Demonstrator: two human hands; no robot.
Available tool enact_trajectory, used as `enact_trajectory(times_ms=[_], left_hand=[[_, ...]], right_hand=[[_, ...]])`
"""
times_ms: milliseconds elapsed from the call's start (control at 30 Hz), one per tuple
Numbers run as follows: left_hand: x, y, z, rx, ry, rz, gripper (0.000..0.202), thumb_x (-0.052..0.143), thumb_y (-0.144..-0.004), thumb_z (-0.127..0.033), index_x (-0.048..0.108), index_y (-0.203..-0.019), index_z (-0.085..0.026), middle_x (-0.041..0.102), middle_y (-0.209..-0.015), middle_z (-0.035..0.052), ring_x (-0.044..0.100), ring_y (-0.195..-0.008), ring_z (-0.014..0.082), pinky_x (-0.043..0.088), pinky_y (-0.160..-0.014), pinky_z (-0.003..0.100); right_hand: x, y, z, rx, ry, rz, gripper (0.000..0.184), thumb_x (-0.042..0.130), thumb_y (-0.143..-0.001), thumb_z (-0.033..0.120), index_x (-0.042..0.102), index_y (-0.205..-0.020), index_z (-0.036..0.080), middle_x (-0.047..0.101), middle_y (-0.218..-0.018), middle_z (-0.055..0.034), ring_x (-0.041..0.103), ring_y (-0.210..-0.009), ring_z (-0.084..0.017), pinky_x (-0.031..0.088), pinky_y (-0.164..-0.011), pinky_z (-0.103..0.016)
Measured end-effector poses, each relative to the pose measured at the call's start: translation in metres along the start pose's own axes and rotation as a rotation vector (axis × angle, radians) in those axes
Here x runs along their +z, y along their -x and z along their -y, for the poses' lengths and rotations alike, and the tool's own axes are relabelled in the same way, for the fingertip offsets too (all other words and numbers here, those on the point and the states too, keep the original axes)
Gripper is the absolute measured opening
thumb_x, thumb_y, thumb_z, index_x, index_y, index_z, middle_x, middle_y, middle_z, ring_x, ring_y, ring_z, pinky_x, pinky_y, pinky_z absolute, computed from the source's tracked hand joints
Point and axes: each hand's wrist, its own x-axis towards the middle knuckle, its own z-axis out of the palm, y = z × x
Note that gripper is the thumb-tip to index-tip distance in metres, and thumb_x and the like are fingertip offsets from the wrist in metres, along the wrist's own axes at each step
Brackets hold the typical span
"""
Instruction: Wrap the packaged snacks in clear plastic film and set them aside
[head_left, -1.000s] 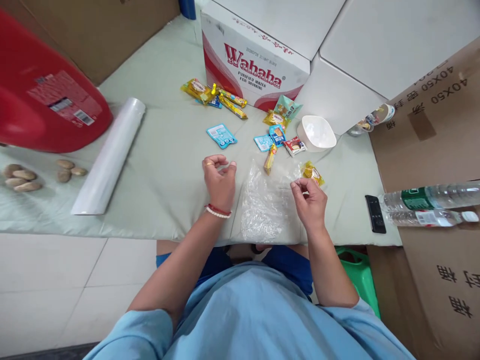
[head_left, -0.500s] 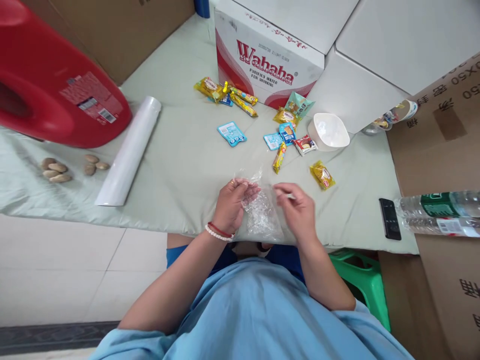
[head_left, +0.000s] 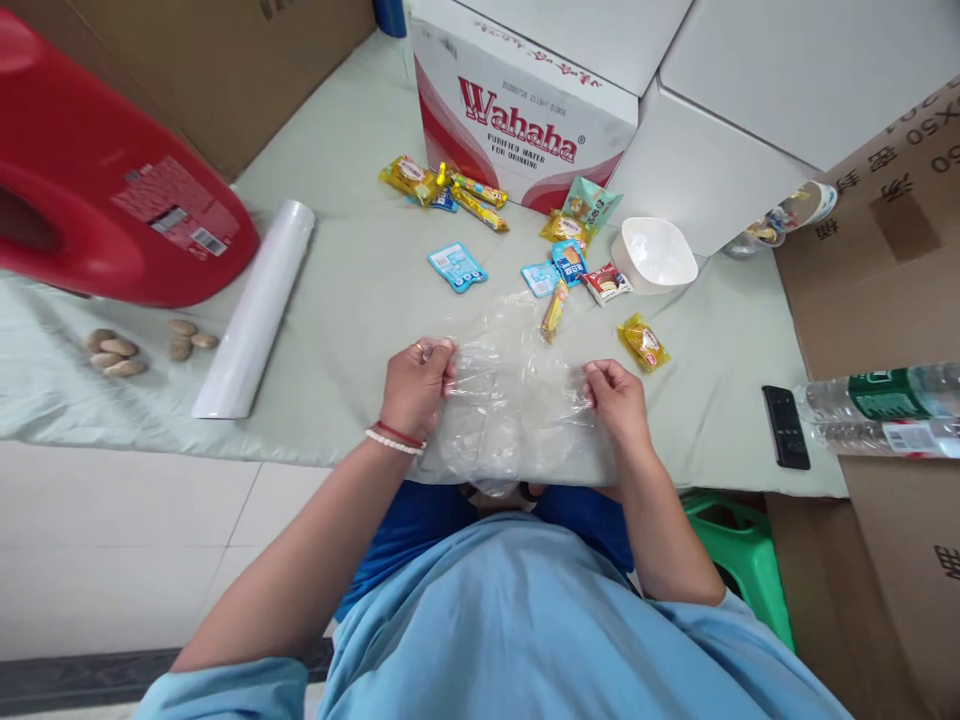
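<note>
A sheet of clear, crinkled plastic film [head_left: 517, 400], perhaps a thin bag, is stretched out between my two hands over the front edge of the table. My left hand [head_left: 417, 392] is closed, pinching the film's left side between thumb and fingers. On the other side my right hand [head_left: 616, 398] pinches the film too. The film's far edge reaches a yellow wrapped snack stick [head_left: 553, 311]. Beyond it lie a blue snack packet [head_left: 457, 267], a red and white packet [head_left: 607, 284] and a yellow packet [head_left: 643, 343].
A white bowl [head_left: 655, 258] stands before the Wahaha carton [head_left: 517, 120]. Further left are a white roll [head_left: 259, 310], several brown nuts or stones [head_left: 114, 352] and a large red jug [head_left: 112, 180]. To the right lie a black phone-like device [head_left: 786, 427] and plastic bottles [head_left: 892, 396].
My hands have moved apart, left hand leftward and right hand slightly right. The crumpled plastic between them has spread into a wide sheet, and my right hand now grips it.
</note>
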Motion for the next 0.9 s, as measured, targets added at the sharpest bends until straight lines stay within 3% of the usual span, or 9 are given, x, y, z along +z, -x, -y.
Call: enact_trajectory(times_ms=[133,233,300,400,500,567,633,767,900], left_hand=[[-0.020,-0.033,-0.006,0.045,-0.245,-0.006,0.019,0.074,-0.088,-0.020,0.065,-0.071,-0.017,0.054,-0.052,-0.0040,0.039,-0.042,0.0091,0.030,-0.042,0.023],[-0.034,-0.052,-0.018,0.131,-0.416,-0.130,0.014,0.075,-0.084,-0.012,0.064,-0.079,-0.018,0.055,-0.061,-0.0050,0.046,-0.053,0.0121,0.047,-0.059,0.026],[-0.040,-0.051,-0.033,0.228,-0.460,-0.243,0.021,0.079,-0.078,-0.007,0.063,-0.087,-0.019,0.059,-0.080,-0.0038,0.051,-0.068,0.0135,0.055,-0.085,0.032],[-0.032,-0.022,-0.059,0.437,-0.534,-0.324,0.024,0.081,-0.081,-0.017,0.063,-0.095,-0.023,0.057,-0.113,0.0009,0.056,-0.090,0.0182,0.049,-0.111,0.043],[-0.002,0.025,-0.067,0.656,-0.675,-0.093,0.008,0.066,-0.096,-0.033,0.066,-0.093,-0.026,0.062,-0.107,0.0065,0.062,-0.098,0.0287,0.053,-0.105,0.053],[0.020,0.047,-0.052,0.738,-0.736,0.119,0.012,0.066,-0.094,-0.036,0.070,-0.096,-0.024,0.068,-0.108,0.0105,0.064,-0.108,0.0344,0.048,-0.112,0.057],[0.033,0.053,-0.025,0.747,-0.795,0.301,0.020,0.068,-0.092,-0.037,0.073,-0.107,-0.025,0.071,-0.123,0.0139,0.062,-0.127,0.0385,0.038,-0.122,0.060],[0.022,0.036,0.027,0.726,-1.080,0.520,0.048,0.064,-0.094,-0.039,0.065,-0.141,-0.030,0.048,-0.165,0.0123,0.035,-0.158,0.0391,0.010,-0.132,0.067],[-0.007,0.017,0.039,0.770,-1.246,0.591,0.061,0.056,-0.100,-0.049,0.048,-0.158,-0.032,0.032,-0.174,0.0121,0.026,-0.163,0.0359,0.000,-0.131,0.067]], right_hand=[[-0.023,-0.008,0.004,0.026,-0.038,0.008,0.040,0.077,-0.072,0.059,0.063,-0.081,0.023,0.055,-0.059,0.0055,0.041,-0.045,-0.011,0.030,-0.041,-0.026],[-0.028,-0.005,-0.002,0.069,-0.035,0.004,0.042,0.078,-0.071,0.059,0.063,-0.081,0.022,0.056,-0.060,0.0055,0.041,-0.045,-0.010,0.029,-0.041,-0.026],[-0.029,0.000,-0.010,0.080,-0.015,-0.013,0.041,0.076,-0.074,0.060,0.062,-0.082,0.022,0.056,-0.061,0.0055,0.041,-0.045,-0.011,0.029,-0.042,-0.026],[-0.029,0.006,-0.022,0.018,0.057,-0.064,0.037,0.070,-0.083,0.059,0.062,-0.083,0.023,0.056,-0.061,0.0056,0.042,-0.047,-0.011,0.033,-0.047,-0.027],[-0.027,0.009,-0.027,-0.052,0.135,-0.111,0.036,0.065,-0.090,0.058,0.063,-0.084,0.023,0.055,-0.059,0.0057,0.043,-0.050,-0.012,0.037,-0.052,-0.027],[-0.026,0.009,-0.027,-0.076,0.176,-0.123,0.037,0.063,-0.093,0.058,0.063,-0.084,0.023,0.056,-0.059,0.0056,0.044,-0.051,-0.013,0.038,-0.054,-0.027],[-0.026,0.009,-0.026,-0.112,0.239,-0.122,0.038,0.060,-0.096,0.058,0.062,-0.082,0.022,0.055,-0.060,0.0052,0.046,-0.054,-0.014,0.039,-0.056,-0.027],[-0.042,0.003,-0.033,-0.182,0.412,-0.135,0.039,0.056,-0.098,0.057,0.067,-0.086,0.022,0.057,-0.061,0.0037,0.050,-0.060,-0.016,0.041,-0.063,-0.028],[-0.070,-0.004,-0.043,-0.164,0.580,-0.114,0.037,0.056,-0.097,0.054,0.074,-0.094,0.021,0.066,-0.067,-0.0005,0.058,-0.065,-0.020,0.045,-0.069,-0.033]])
